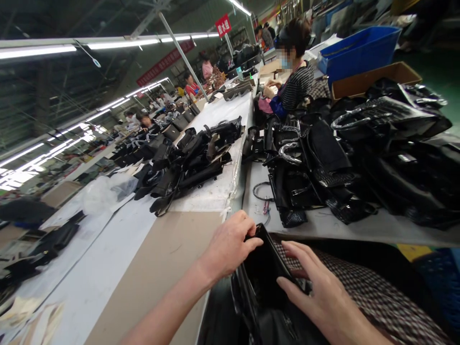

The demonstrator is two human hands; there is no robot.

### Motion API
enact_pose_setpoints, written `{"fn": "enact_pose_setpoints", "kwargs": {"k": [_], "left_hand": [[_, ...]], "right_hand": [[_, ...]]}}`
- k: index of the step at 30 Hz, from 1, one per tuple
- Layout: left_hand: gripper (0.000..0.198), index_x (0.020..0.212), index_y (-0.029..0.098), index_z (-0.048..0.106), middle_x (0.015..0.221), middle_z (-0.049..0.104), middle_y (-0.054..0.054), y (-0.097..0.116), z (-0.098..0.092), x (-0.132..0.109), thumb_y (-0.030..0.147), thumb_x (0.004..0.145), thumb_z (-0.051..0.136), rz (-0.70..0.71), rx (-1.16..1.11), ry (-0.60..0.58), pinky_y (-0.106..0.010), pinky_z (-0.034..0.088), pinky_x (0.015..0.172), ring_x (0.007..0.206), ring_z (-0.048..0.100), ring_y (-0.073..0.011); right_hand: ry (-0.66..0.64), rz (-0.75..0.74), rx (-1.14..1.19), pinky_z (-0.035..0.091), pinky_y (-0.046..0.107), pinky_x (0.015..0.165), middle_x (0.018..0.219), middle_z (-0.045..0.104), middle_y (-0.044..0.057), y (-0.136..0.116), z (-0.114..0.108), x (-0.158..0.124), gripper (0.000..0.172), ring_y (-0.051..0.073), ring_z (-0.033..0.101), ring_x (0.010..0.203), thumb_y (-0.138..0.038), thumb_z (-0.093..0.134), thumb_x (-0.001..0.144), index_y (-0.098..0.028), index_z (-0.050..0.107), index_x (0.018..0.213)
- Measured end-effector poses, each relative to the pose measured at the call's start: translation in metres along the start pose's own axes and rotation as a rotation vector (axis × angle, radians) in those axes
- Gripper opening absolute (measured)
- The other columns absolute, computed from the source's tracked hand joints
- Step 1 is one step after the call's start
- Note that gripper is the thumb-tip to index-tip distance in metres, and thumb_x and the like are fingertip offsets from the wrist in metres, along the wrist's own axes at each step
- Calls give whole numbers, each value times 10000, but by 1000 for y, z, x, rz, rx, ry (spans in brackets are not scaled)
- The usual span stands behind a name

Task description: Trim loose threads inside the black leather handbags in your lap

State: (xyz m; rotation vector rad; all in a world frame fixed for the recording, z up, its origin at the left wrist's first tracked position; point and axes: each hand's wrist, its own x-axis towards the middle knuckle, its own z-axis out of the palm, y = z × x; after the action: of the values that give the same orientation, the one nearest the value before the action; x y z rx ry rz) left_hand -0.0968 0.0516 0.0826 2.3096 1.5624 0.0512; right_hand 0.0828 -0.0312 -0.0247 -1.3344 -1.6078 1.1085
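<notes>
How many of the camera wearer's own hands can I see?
2: the left hand pinches the black bag at its far end; the right hand is spread at its right edge.

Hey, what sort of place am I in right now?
Most likely a bag factory: heaps of black bags lie on long worktables, a worker in a striped top is beside them, and strip lights run overhead.

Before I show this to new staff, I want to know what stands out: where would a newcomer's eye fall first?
Probably on the open black bag at bottom centre, its far edge in the left hand, with the right hand spread at its right side. Next come the heaped black bags at right, and the bright blue bin behind them at upper right.
</notes>
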Motion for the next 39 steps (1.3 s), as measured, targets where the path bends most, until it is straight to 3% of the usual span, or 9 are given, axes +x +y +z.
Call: {"fn": "enact_pose_setpoints", "kwargs": {"k": [3, 7, 14, 18, 23, 31, 39], "left_hand": [[154, 742, 192, 500, 914, 572, 5, 1, 2, 10, 188, 826, 630, 87, -12, -14, -265, 447, 757, 835, 563, -154], [123, 755, 189, 529, 1034, 618, -13, 1, 3, 20, 155, 838, 613, 187, -18, -43, -267, 458, 827, 933, 593, -163], [146, 752, 185, 525, 1156, 654, -28, -2, 5, 26, 99, 868, 505, 386, -90, -133, -227, 454, 823, 944, 626, -137], [125, 787, 190, 539, 1067, 674, -18, -2, 11, 24, 123, 877, 484, 376, -38, -64, -222, 450, 719, 809, 624, -121], [147, 790, 192, 545, 957, 669, -19, 0, 20, 19, 151, 900, 456, 329, -6, 47, -248, 449, 715, 781, 618, -136], [153, 765, 200, 492, 923, 641, -25, 2, 26, 11, 129, 896, 457, 233, -67, 126, -264, 459, 747, 823, 613, -152], [216, 678, 200, 433, 936, 667, -21, 6, 28, -4, 88, 844, 517, 143, -311, 223, -263, 451, 765, 880, 625, -153]], "right_hand": [[-127, 75, 146, 519, 410, 960, 1227, 632, 65, 0, -2, 3, 469, 234, 631, 1072, -259, 532, 856, -224, 507, 1323], [-177, 123, 254, 524, 368, 941, 1227, 653, 38, -9, -12, 4, 474, 210, 656, 1023, -224, 545, 842, -235, 545, 1315], [-226, 128, 132, 519, 378, 942, 1214, 669, -7, -16, -26, 3, 540, 234, 648, 1060, -222, 613, 806, -297, 535, 1335], [-178, 29, -77, 528, 423, 930, 1221, 667, 26, -2, -22, -2, 516, 265, 657, 1059, -238, 549, 862, -276, 497, 1374], [-121, -105, -206, 516, 453, 954, 1191, 679, 83, 13, -19, -8, 456, 269, 695, 979, -247, 436, 929, -195, 495, 1378], [7, -204, -161, 528, 318, 945, 1202, 669, 73, 10, -19, -10, 399, 203, 661, 1065, -215, 385, 954, -138, 581, 1293], [17, -107, 51, 527, 257, 939, 1113, 718, 49, 11, -15, -11, 332, 185, 689, 1004, -272, 480, 936, -174, 666, 1193]]}}
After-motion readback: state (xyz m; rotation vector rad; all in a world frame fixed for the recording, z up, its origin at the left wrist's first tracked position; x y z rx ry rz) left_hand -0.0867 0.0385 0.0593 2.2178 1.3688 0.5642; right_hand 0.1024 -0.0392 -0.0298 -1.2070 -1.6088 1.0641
